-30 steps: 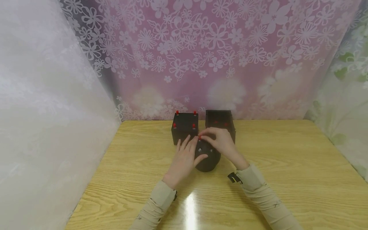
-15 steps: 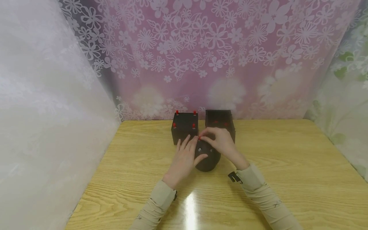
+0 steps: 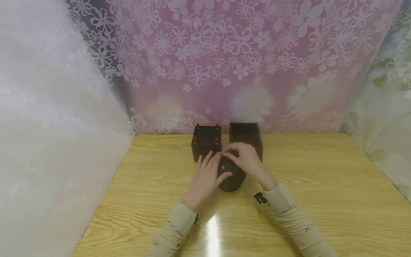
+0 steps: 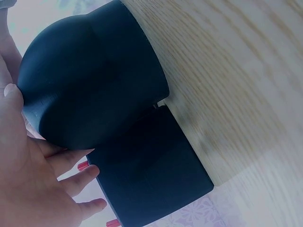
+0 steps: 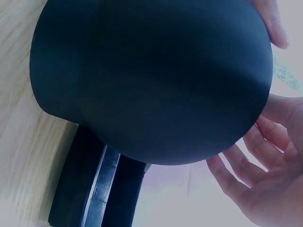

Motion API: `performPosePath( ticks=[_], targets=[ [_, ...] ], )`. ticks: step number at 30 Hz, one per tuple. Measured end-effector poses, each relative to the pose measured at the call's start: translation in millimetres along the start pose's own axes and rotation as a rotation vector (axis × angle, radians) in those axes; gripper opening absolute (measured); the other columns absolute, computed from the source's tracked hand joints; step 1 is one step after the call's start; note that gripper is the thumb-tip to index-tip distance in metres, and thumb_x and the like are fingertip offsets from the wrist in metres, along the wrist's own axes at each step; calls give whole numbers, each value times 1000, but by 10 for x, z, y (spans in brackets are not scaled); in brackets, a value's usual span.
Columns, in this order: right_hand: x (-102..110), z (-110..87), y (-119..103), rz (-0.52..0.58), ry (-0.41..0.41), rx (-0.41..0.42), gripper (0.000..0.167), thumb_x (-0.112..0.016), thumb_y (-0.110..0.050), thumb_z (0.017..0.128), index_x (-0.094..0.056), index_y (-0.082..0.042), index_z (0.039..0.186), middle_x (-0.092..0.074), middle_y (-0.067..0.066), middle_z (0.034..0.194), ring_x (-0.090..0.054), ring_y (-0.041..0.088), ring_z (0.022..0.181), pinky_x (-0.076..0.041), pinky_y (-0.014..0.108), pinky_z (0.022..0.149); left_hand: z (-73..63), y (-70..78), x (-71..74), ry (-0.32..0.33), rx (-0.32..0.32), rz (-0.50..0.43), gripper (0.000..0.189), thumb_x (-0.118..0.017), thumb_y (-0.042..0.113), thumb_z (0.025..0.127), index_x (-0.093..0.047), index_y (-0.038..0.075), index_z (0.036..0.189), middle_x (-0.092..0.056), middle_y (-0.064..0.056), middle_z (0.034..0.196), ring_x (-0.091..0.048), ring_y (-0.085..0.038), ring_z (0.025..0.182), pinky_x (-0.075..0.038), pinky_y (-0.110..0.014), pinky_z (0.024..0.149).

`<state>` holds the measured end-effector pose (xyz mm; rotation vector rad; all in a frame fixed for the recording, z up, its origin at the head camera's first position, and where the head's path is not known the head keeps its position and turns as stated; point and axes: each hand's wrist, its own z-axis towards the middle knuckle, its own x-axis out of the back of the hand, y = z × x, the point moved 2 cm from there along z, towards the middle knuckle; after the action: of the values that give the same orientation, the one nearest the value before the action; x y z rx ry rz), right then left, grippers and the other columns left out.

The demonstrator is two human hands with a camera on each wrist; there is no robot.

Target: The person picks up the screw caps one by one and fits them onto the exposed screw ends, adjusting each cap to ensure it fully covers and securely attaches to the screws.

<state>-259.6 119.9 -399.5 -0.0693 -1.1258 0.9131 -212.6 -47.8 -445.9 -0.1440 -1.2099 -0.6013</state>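
Observation:
A black rounded, dome-topped piece (image 3: 232, 180) with small metal studs on top stands on the table. Along its left side my left hand (image 3: 205, 178) rests with straight, spread fingers and the thumb over its near top. My right hand (image 3: 248, 157) pinches a small red knob (image 3: 222, 155) between thumb and forefinger at the dome's far stud; the fingers mostly cover it. In the left wrist view, the dome (image 4: 85, 85) blocks most of the right hand. Seen from the right wrist, the dome (image 5: 161, 80) hides the pinch, while the right fingers (image 5: 255, 146) show beyond its edge.
Behind on the left stands a black box (image 3: 207, 135) with several red knobs on its top corners. An open black box (image 3: 244, 126) to its right has red pieces inside. A pink flowered curtain (image 3: 205, 71) hangs behind the wooden table (image 3: 144, 171).
My right fingertips have shifted very slightly while pinching the red knob, and less of the knob shows now. The left hand, the dome and the boxes have stayed in place.

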Motion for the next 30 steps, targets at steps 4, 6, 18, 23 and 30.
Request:
performPosePath(
  ticks=[4, 6, 18, 23, 30],
  targets=[
    [-2, -6, 28, 3, 28, 18, 12, -78, -20, 90, -78, -11, 99, -77, 4, 101, -72, 27, 97, -57, 47, 85, -5, 2, 7, 3, -3, -3, 81, -52, 60, 98, -35, 6, 156, -45, -10, 157, -30, -30, 151, -22, -58, 122],
    [8, -10, 42, 9, 62, 29, 13, -79, -20, 90, -78, -12, 100, -77, 3, 101, -72, 26, 97, -57, 46, 85, -7, 1, 8, 7, -7, -5, 80, -51, 60, 98, -35, 6, 156, -44, -10, 157, -30, -30, 151, -22, -58, 122],
    [171, 18, 74, 54, 324, 142, 14, -79, -10, 88, -76, -7, 101, -77, 5, 95, -73, 22, 87, -60, 42, 74, -8, 2, -1, 14, -10, -1, 82, -51, 61, 98, -33, 6, 157, -45, -9, 156, -30, -30, 151, -22, -58, 122],
    [282, 56, 153, 51, 325, 144, 15, -78, -6, 89, -75, -5, 104, -77, 8, 98, -73, 23, 89, -59, 41, 77, -7, -2, -6, 6, -4, -2, 82, -50, 61, 98, -33, 6, 157, -45, -9, 157, -29, -30, 151, -21, -57, 122],
    [409, 132, 281, 5, 328, 111, 14, -76, -8, 91, -75, -5, 105, -77, 9, 99, -71, 23, 82, -58, 40, 69, -12, -7, 2, 3, 1, -10, 81, -50, 60, 99, -33, 6, 157, -44, -9, 157, -28, -30, 152, -20, -57, 123]
  ],
)
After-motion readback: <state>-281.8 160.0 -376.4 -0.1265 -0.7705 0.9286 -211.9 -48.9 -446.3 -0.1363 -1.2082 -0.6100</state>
